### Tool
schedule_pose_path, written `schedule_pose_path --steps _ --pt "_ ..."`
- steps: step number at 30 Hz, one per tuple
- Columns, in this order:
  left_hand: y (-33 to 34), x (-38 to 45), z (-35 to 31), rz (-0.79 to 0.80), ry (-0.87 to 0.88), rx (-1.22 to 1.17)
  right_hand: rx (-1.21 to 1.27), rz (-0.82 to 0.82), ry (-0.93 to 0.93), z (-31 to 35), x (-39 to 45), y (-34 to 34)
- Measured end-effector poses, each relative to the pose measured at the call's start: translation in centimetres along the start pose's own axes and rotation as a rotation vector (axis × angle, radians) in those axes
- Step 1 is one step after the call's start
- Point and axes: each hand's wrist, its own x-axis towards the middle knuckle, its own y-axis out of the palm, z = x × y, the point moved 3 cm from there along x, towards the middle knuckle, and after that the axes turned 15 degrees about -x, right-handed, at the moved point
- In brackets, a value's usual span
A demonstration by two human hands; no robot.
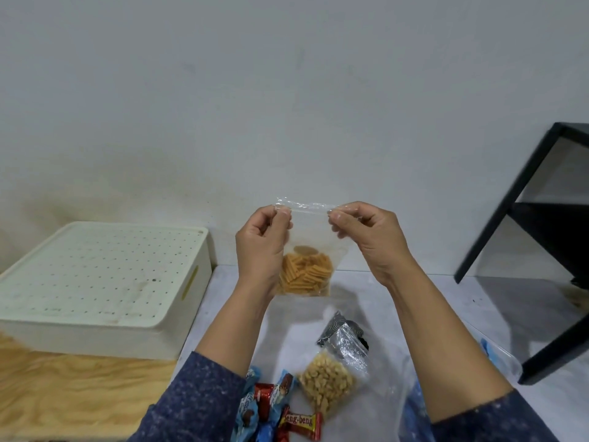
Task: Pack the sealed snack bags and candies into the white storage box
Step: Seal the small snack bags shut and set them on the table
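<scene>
Clear bag [307, 250] of orange sticks hangs upright, top strip pinched by left hand [261, 247] and right hand [369, 240]; lidded white box [105, 288] sits left, nearer the left grip.

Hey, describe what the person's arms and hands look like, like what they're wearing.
Both forearms are bare. The sleeves are dark blue fabric with fine pale speckles, pushed up toward the elbows. No gloves, rings, watch or bracelets show on the left hand or right hand.

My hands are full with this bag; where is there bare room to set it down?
Bare grey tabletop lies between the right forearm and the black shelf frame; bare wood lies before the lidded white storage box. Wrapped candies crowd between the forearms.
</scene>
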Motion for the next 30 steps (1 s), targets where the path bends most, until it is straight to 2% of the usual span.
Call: schedule_pose_path --steps 4,8,10,14,17,20,25,30 --pt "0.2 -0.1 0.4 0.104 -0.053 0.052 -0.065 -0.049 -0.021 0.2 0.4 -0.2" --pt "0.6 0.0 0.1 0.158 -0.007 0.134 0.011 0.038 0.045 0.0 0.4 0.1" --pt "0.8 -0.1 0.1 0.172 0.013 0.149 -0.035 0.068 0.039 0.0 0.2 0.2" --pt "0.8 -0.5 0.4 0.188 -0.072 0.107 -0.079 0.017 -0.015 0.4 -0.1 0.1" --pt "0.6 -0.7 0.2 0.227 -0.101 0.125 -0.097 0.045 0.000 0.3 -0.4 0.3" --pt "0.5 -0.8 0.1 0.226 -0.073 0.151 -0.087 0.080 0.014 0.1 -0.8 0.5" --pt "0.8 -1.6 0.1 0.230 -0.047 0.150 -0.138 0.006 -0.043 0.4 -1.4 0.5" --pt "0.9 -1.9 0.1 0.160 -0.183 0.084 -0.227 -0.003 -0.145 0.4 -2.0 0.7"
